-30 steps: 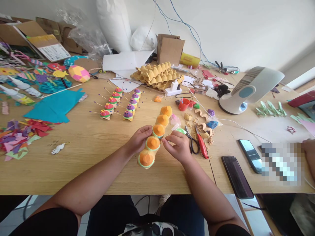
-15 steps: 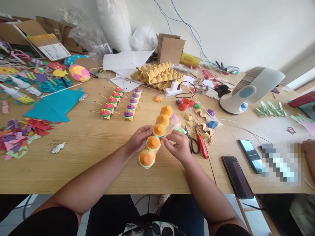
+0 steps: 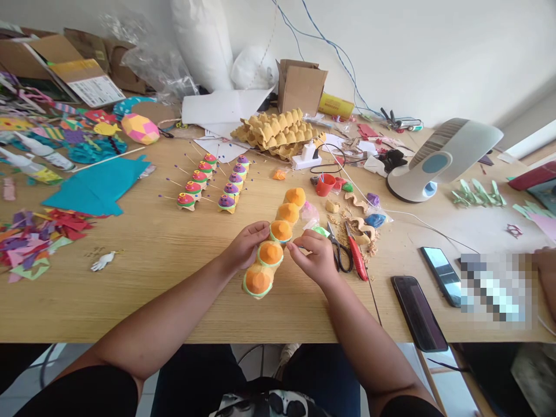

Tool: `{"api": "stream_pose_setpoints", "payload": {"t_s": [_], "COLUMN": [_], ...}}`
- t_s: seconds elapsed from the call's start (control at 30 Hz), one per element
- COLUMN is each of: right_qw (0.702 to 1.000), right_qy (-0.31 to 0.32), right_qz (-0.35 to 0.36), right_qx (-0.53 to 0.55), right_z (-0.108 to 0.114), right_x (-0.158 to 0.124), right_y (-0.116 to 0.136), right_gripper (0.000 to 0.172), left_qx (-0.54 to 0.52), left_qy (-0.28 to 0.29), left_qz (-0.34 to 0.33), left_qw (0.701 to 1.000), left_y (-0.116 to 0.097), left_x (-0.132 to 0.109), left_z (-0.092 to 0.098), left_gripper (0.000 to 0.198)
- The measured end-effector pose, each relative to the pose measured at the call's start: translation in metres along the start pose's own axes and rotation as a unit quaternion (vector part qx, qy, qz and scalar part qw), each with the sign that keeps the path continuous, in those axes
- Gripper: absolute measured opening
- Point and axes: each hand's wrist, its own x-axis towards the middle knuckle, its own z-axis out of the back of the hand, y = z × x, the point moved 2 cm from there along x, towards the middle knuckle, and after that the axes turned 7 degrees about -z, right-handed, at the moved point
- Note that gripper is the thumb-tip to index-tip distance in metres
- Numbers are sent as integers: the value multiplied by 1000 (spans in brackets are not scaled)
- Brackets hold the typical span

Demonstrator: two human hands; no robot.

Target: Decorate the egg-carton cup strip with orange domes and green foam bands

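Note:
A row of egg-carton cups with orange tops and green rims, shaped like a caterpillar (image 3: 273, 246), lies on the wooden table (image 3: 152, 289) in front of me. My left hand (image 3: 243, 246) holds its left side at the middle cups. My right hand (image 3: 315, 258) pinches at the right edge of the same cups, fingertips touching the green rim. A bit of green clay (image 3: 320, 231) lies just beyond my right hand.
Red-handled scissors (image 3: 350, 252) and clay scraps lie right of my hand. Two finished small caterpillars (image 3: 212, 182) stand further back, near egg cartons (image 3: 275, 130). A fan (image 3: 438, 156), two phones (image 3: 419, 313), teal paper (image 3: 98, 185) and paper scraps surround. Another person's hand (image 3: 545, 260) is at the far right.

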Motion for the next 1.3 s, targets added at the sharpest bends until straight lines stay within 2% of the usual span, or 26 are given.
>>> {"api": "stream_pose_setpoints", "payload": {"t_s": [0.13, 0.27, 0.5, 0.83, 1.07, 1.3], "right_qw": [1000, 999, 999, 998, 998, 997], "right_qy": [10, 22, 12, 35, 26, 37], "right_qz": [-14, 2, -7, -7, -4, 12], "right_qx": [25, 48, 46, 56, 59, 62], "right_z": [0, 1, 1, 3, 2, 3], "right_x": [1, 0, 2, 2, 3, 2], "right_y": [0, -1, -1, -1, -2, 1], "right_gripper": [25, 24, 25, 32, 30, 32], "left_qx": [-4, -7, -4, -4, -3, -1], "left_qy": [-4, -9, -13, 17, 11, 18], "left_qz": [-2, 1, 1, 25, 31, 42], "left_qw": [1000, 1000, 1000, 1000, 999, 999], "left_y": [0, 0, 0, 1, -2, -2], "left_x": [0, 1, 2, 5, 4, 5], "left_z": [0, 1, 2, 7, 3, 9], "left_gripper": [32, 32, 33, 33, 35, 32]}}
